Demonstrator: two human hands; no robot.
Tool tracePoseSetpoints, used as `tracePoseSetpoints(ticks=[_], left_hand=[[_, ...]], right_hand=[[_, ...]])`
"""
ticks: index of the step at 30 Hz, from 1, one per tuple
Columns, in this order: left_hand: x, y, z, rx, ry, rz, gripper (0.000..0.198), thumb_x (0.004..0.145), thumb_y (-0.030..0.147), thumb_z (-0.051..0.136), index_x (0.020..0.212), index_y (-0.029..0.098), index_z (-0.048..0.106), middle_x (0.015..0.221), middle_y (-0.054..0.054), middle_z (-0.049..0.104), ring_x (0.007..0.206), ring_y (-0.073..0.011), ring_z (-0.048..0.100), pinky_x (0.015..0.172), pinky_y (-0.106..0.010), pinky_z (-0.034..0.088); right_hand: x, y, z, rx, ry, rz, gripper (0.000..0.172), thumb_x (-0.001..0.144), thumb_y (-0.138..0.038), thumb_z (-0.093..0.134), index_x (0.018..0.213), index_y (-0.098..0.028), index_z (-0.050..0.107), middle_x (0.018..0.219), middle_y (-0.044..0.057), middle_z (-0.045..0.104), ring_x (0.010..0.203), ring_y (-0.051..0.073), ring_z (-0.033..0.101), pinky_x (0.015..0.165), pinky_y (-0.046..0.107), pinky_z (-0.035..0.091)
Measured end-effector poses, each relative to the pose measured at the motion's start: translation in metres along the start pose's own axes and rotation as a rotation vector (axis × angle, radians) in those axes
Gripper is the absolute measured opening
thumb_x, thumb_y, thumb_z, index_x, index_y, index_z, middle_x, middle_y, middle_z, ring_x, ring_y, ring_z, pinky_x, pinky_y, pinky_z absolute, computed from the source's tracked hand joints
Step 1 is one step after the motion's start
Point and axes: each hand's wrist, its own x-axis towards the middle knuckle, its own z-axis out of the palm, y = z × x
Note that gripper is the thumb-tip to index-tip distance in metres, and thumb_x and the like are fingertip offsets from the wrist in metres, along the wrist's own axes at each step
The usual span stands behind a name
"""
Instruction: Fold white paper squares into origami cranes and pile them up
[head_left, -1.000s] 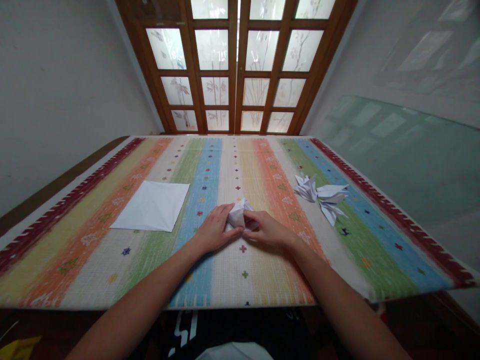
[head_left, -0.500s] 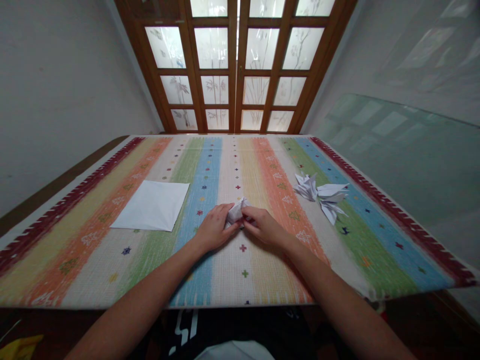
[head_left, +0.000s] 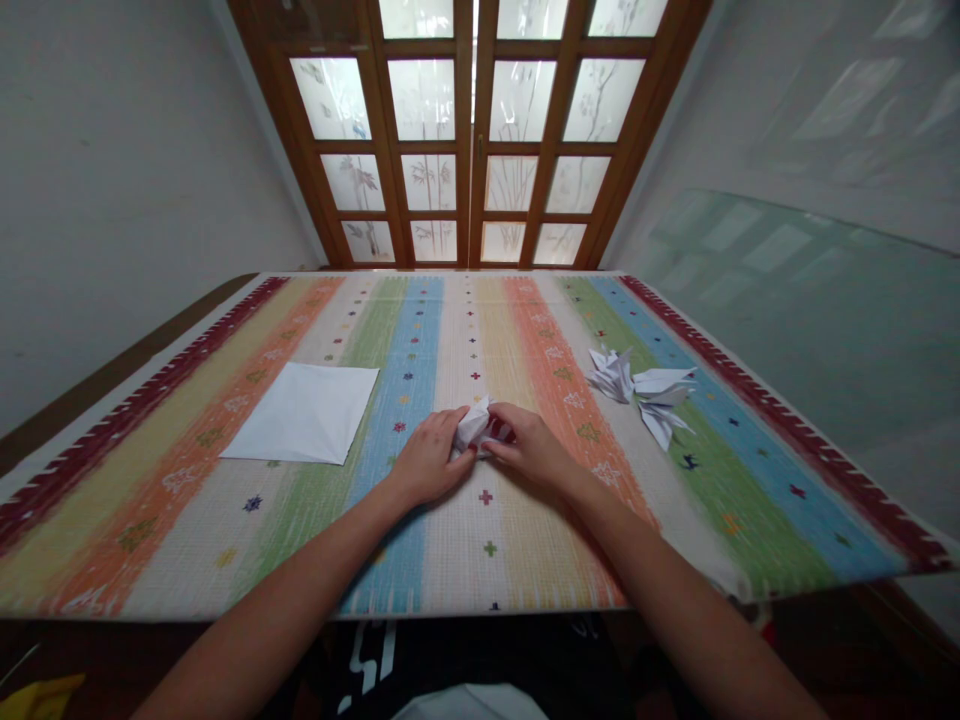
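A small piece of folded white paper (head_left: 472, 424) is between my two hands at the middle of the table, with a pointed tip sticking up. My left hand (head_left: 433, 455) grips its left side, thumb at the near edge. On the other side, my right hand (head_left: 531, 446) has its curled thumb and fingers around the paper's right part. The fingers cover much of the paper, so its full folded shape is hidden.
A flat white paper square (head_left: 304, 412) lies to the left. Several folded white paper pieces with pointed ends (head_left: 661, 392) sit together at the right. A striped cloth (head_left: 450, 560) covers the table. Wooden doors with glass panes (head_left: 472, 140) stand beyond.
My right fingers have shifted slightly on the paper, and the gap between its index finger and thumb is wider. More of the paper's pointed tip shows. The left hand stays nearly still.
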Motion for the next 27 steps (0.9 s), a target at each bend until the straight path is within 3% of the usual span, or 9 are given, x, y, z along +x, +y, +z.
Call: tracePoseSetpoints(ticks=[4,9,11,13,16,22,27], left_hand=[[0.0,-0.001,0.002,0.022,-0.013,0.005,0.062,0.09,0.028,0.062,0.149,0.013,0.05,0.142,-0.019,0.064,0.131,-0.0341,0.059,0.118,-0.054,0.046],[-0.001,0.0,0.002,0.022,-0.01,0.043,0.06,0.09,0.025,0.062,0.148,0.013,0.051,0.142,-0.018,0.062,0.132,-0.0331,0.055,0.119,-0.054,0.044],[-0.002,0.001,0.001,0.026,-0.008,0.061,0.06,0.088,0.023,0.062,0.147,0.014,0.053,0.141,-0.017,0.06,0.132,-0.0329,0.053,0.118,-0.054,0.045],[-0.003,0.002,0.001,0.03,-0.002,0.07,0.06,0.086,0.022,0.062,0.145,0.015,0.054,0.138,-0.017,0.058,0.13,-0.033,0.052,0.116,-0.055,0.046],[-0.004,0.004,0.001,0.024,0.005,0.061,0.058,0.086,0.02,0.06,0.144,0.015,0.056,0.132,-0.016,0.056,0.126,-0.0325,0.052,0.114,-0.055,0.047],[-0.003,0.006,-0.002,-0.041,-0.003,0.041,0.057,0.085,0.008,0.047,0.141,0.016,0.057,0.124,-0.014,0.055,0.12,-0.0296,0.053,0.113,-0.052,0.046],[-0.002,0.006,-0.004,-0.061,0.014,0.04,0.056,0.084,0.004,0.046,0.137,0.016,0.06,0.122,-0.013,0.057,0.118,-0.0288,0.055,0.112,-0.049,0.047]], right_hand=[[0.001,0.003,0.006,-0.098,0.133,-0.064,0.038,0.082,-0.011,0.077,0.115,-0.022,0.064,0.115,0.009,0.066,0.108,0.026,0.063,0.098,0.042,0.053],[0.003,0.012,0.011,-0.131,0.29,-0.055,0.07,0.083,-0.009,0.073,0.147,-0.026,0.053,0.135,0.014,0.059,0.114,0.028,0.063,0.098,0.045,0.054],[0.005,0.014,0.012,-0.123,0.279,-0.053,0.06,0.084,-0.006,0.068,0.141,-0.025,0.06,0.127,0.011,0.064,0.107,0.026,0.065,0.095,0.042,0.055],[0.005,0.015,0.012,-0.112,0.267,-0.047,0.041,0.085,-0.005,0.066,0.122,-0.023,0.07,0.112,0.008,0.07,0.097,0.023,0.066,0.09,0.039,0.054],[0.006,0.012,0.013,-0.089,0.291,-0.006,0.025,0.084,-0.006,0.066,0.103,-0.021,0.071,0.097,0.005,0.072,0.082,0.02,0.063,0.08,0.033,0.051],[0.007,0.007,0.017,-0.064,0.332,0.05,0.028,0.076,-0.005,0.064,0.101,-0.019,0.065,0.083,0.0,0.064,0.073,0.018,0.057,0.071,0.028,0.045],[0.008,0.006,0.017,-0.091,0.358,-0.001,0.022,0.074,-0.003,0.065,0.088,-0.021,0.061,0.09,0.003,0.062,0.082,0.02,0.058,0.076,0.029,0.045]])
